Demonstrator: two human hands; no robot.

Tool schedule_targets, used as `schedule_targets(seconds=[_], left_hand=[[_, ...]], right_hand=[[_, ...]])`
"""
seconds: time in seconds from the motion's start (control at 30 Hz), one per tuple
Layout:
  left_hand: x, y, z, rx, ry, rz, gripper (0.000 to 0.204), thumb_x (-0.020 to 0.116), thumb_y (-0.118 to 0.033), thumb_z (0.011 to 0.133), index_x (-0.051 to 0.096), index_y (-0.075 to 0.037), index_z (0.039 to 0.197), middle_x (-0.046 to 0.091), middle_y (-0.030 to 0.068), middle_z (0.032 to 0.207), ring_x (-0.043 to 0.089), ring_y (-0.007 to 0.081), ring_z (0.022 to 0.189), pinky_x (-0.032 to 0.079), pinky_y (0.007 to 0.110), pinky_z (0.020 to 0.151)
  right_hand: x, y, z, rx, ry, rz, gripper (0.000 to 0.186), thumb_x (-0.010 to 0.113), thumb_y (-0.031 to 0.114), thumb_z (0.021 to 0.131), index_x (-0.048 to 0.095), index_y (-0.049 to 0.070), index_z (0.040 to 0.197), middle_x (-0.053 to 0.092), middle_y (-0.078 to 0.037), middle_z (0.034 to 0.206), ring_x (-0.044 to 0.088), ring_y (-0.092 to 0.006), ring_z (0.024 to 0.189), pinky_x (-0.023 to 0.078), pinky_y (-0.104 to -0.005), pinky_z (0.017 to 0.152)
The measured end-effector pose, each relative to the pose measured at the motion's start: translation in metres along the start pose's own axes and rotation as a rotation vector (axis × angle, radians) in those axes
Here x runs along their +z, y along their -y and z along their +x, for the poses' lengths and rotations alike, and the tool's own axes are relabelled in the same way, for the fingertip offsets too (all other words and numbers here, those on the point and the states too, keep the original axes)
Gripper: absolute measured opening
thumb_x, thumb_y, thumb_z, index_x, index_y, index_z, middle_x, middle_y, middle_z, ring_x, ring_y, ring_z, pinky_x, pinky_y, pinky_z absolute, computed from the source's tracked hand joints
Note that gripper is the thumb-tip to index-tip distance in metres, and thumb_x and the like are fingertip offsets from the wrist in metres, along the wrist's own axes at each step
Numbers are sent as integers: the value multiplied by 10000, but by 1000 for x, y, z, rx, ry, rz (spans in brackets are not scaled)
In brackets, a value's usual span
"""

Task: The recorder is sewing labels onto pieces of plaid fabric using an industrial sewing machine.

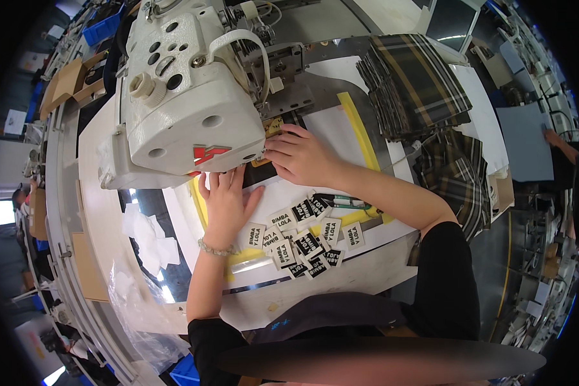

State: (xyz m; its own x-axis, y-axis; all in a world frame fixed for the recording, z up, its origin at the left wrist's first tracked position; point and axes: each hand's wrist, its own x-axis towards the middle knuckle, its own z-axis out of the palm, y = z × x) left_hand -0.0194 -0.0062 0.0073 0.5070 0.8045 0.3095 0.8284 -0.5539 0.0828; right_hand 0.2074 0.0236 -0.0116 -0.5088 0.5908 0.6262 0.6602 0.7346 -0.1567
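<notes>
My left hand (227, 198) lies below the white sewing machine head (174, 109), fingers stretched upward and apart, their tips against or just under its lower edge. My right hand (305, 157) rests with slightly bent fingers on a small dark workpiece (262, 174) beside the needle area, which the machine partly hides. Below my hands, a pile of small black and white labels (283, 254) and green-handled scissors or snips (346, 202) lie on a white board with yellow taped edges (354, 119).
A stack of dark plaid pieces (418, 77) and a looser plaid pile (450, 174) sit at right. White scraps (149, 238), clear plastic (138, 299) and cardboard (90, 264) are at left. A co-worker's hand (553, 137) is at far right, and another person (24, 196) at far left.
</notes>
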Motion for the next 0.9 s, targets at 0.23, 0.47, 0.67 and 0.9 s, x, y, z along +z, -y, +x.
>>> schedule_targets(seconds=[0.23, 0.47, 0.67, 0.9], left_hand=[[2, 4, 0, -15, -5, -11, 542, 636, -451, 844, 619, -31, 1185, 566, 102, 1249, 434, 306, 1245, 167, 520, 1090], [2, 1, -3, -13, -36, 5, 524, 629, -452, 854, 625, -24, 1156, 570, 106, 1225, 440, 307, 1233, 162, 513, 1096], [2, -1, -6, -10, -53, 21, 516, 625, -445, 859, 622, -19, 1152, 570, 102, 1212, 439, 305, 1236, 161, 519, 1099], [-1, -5, -7, -18, -10, 24, 548, 621, -400, 871, 572, -33, 1274, 560, 109, 1277, 425, 301, 1270, 144, 491, 1115]], right_hand=[[0, -4, 6, -15, -1, 4, 138, 670, 127, 743, 678, 78, 872, 680, -51, 1024, 640, -196, 959, 419, -416, 1033], [3, -1, 4, -28, -42, -4, 120, 661, 134, 755, 673, 78, 860, 685, -56, 1018, 645, -195, 952, 413, -422, 1043], [2, 0, 3, -37, -11, -16, 117, 658, 133, 758, 676, 84, 862, 680, -49, 1020, 639, -191, 979, 410, -426, 1047], [-11, -12, -2, -136, 53, -20, 194, 665, 139, 762, 685, 86, 947, 676, -41, 1050, 634, -194, 1010, 427, -408, 1034]])
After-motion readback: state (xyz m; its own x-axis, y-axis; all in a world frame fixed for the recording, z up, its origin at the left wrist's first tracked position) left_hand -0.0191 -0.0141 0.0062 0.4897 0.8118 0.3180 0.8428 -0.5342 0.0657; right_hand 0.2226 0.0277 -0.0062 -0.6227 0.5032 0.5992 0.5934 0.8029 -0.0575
